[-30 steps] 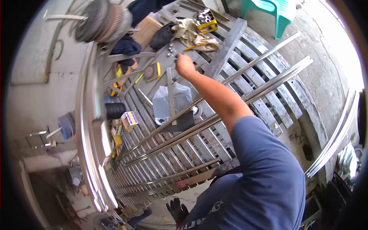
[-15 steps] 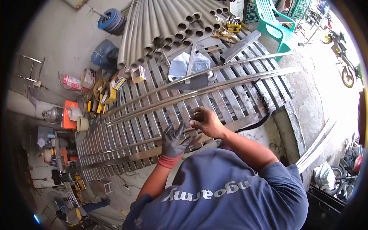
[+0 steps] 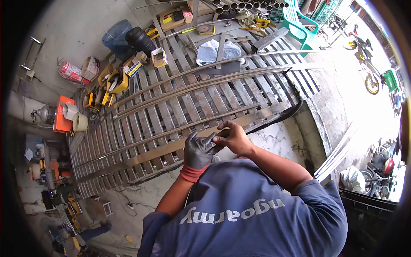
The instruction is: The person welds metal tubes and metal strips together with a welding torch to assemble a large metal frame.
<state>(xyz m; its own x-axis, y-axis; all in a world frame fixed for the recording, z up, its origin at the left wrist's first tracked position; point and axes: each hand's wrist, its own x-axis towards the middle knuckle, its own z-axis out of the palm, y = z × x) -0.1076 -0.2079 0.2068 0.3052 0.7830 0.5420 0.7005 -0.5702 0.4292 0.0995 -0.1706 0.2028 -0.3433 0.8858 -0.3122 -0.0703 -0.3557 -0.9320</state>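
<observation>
My left hand wears a grey work glove with a red cuff. Its fingers are bent and spread, with nothing between them. Bare, my right hand meets it from the right, thumb and fingers closed on the glove's finger side; the exact contact is partly hidden. Both hands are in front of my chest, above the near edge of a slatted metal rack. Just beyond them, a flat metal bar and a thin metal tube lie across the slats.
Long shiny tubes cross the rack farther back, near a grey plastic bag. A yellow container and a small box sit on the left. Pipes are stacked behind, and a green chair stands at back right.
My hands, apart before, have come together, the right now touching the glove. The view has shifted, showing less of the pipe stack and more of the rack's near side.
</observation>
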